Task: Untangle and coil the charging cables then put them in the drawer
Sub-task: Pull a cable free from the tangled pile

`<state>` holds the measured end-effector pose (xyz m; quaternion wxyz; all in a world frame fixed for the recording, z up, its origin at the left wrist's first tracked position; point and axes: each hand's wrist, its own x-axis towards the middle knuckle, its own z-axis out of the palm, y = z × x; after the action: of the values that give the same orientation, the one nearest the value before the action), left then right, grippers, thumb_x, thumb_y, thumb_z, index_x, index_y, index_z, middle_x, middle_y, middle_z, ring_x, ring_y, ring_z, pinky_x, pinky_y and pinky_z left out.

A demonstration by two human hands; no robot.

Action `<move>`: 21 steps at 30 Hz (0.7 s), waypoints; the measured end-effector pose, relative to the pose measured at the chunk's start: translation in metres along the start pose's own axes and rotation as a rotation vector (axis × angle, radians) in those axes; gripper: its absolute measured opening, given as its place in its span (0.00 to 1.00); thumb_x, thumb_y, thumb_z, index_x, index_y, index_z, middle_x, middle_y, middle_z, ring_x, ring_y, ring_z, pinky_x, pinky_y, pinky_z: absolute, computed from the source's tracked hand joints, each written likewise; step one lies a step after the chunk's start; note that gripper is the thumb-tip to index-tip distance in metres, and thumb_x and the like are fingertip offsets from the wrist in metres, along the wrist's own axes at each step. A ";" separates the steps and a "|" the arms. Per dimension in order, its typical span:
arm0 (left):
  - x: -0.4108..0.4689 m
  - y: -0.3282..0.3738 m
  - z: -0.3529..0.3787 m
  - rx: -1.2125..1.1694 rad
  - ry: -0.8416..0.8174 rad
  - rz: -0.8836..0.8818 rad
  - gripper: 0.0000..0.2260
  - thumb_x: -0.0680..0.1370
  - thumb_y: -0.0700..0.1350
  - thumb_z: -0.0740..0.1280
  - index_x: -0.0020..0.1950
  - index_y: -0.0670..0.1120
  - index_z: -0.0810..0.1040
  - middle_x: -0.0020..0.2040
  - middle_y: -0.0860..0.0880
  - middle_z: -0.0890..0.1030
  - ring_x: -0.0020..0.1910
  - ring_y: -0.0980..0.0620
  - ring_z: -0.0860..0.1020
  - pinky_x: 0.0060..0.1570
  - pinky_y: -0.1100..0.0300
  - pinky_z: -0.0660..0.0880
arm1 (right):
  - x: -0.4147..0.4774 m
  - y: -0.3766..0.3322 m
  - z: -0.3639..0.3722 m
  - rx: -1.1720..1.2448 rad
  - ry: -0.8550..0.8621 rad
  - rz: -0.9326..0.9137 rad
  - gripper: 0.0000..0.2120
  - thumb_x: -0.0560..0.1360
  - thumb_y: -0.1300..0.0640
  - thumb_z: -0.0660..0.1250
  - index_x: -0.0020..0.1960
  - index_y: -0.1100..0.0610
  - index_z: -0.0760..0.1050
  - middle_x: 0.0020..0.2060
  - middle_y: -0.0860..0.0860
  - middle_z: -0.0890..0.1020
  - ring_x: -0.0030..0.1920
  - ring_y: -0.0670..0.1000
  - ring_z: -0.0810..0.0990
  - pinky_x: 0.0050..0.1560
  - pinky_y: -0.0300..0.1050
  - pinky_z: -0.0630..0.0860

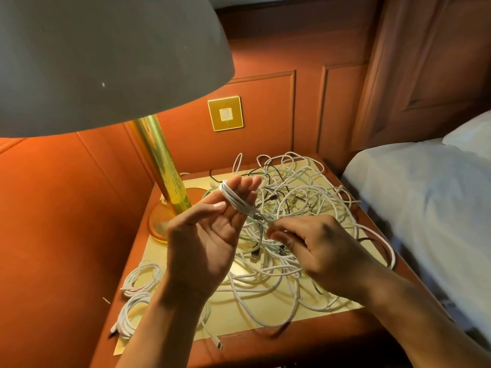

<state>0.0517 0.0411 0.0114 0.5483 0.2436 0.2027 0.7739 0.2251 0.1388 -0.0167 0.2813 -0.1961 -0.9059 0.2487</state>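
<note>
Left hand point(204, 235), spread flat, is carrying the coil point(233, 201); right hand point(318, 248) is pinching its tail. I'm risking a snag in the tangle point(295, 195) stripping loops.

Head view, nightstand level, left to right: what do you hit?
Coiled white cables → left hand, white cable looped round its fingers → right hand, pinching that cable → bed. Lamp and tangled pile overlap the hands, so they are left out.
</note>
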 end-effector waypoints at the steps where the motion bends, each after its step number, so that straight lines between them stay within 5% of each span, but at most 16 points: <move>1: 0.001 -0.002 -0.001 0.124 0.007 0.026 0.24 0.72 0.33 0.60 0.68 0.33 0.75 0.65 0.34 0.80 0.67 0.38 0.78 0.67 0.52 0.74 | 0.000 -0.002 0.001 -0.033 -0.014 -0.019 0.11 0.84 0.52 0.62 0.61 0.51 0.80 0.50 0.46 0.84 0.48 0.43 0.81 0.47 0.47 0.81; 6: -0.002 -0.011 -0.013 1.211 -0.044 0.329 0.27 0.69 0.31 0.62 0.66 0.46 0.77 0.63 0.49 0.83 0.68 0.54 0.78 0.67 0.61 0.73 | -0.003 -0.007 -0.001 -0.121 -0.053 -0.087 0.12 0.82 0.50 0.61 0.58 0.51 0.80 0.48 0.45 0.84 0.46 0.45 0.81 0.44 0.48 0.81; 11: -0.001 -0.011 -0.021 1.662 -0.213 0.379 0.17 0.74 0.34 0.72 0.62 0.45 0.80 0.57 0.55 0.83 0.59 0.59 0.80 0.59 0.63 0.78 | -0.004 -0.006 -0.009 -0.126 0.005 -0.126 0.15 0.82 0.47 0.59 0.56 0.53 0.80 0.44 0.45 0.82 0.42 0.45 0.80 0.41 0.48 0.80; 14: -0.001 -0.011 -0.019 1.736 -0.226 0.369 0.05 0.77 0.41 0.74 0.50 0.45 0.81 0.46 0.57 0.82 0.46 0.58 0.80 0.45 0.62 0.79 | -0.002 0.000 -0.017 -0.134 0.091 -0.151 0.13 0.82 0.49 0.62 0.56 0.55 0.82 0.44 0.46 0.83 0.43 0.44 0.80 0.41 0.46 0.80; 16: -0.002 -0.011 -0.018 1.734 -0.191 0.270 0.05 0.79 0.45 0.72 0.46 0.45 0.78 0.41 0.56 0.79 0.41 0.56 0.77 0.40 0.58 0.77 | -0.001 0.001 -0.020 -0.142 0.154 -0.179 0.12 0.81 0.51 0.64 0.56 0.56 0.83 0.45 0.47 0.83 0.45 0.46 0.81 0.42 0.47 0.80; 21: -0.006 -0.013 -0.012 1.520 -0.276 -0.078 0.04 0.83 0.45 0.66 0.48 0.49 0.76 0.45 0.53 0.80 0.46 0.52 0.79 0.48 0.48 0.78 | 0.000 0.005 -0.015 -0.020 0.177 -0.187 0.15 0.79 0.64 0.69 0.65 0.57 0.81 0.54 0.48 0.85 0.55 0.43 0.82 0.53 0.41 0.81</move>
<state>0.0560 0.0387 -0.0069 0.2777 0.6400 0.6165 0.3649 0.2353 0.1480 -0.0083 0.3800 -0.1349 -0.8943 0.1940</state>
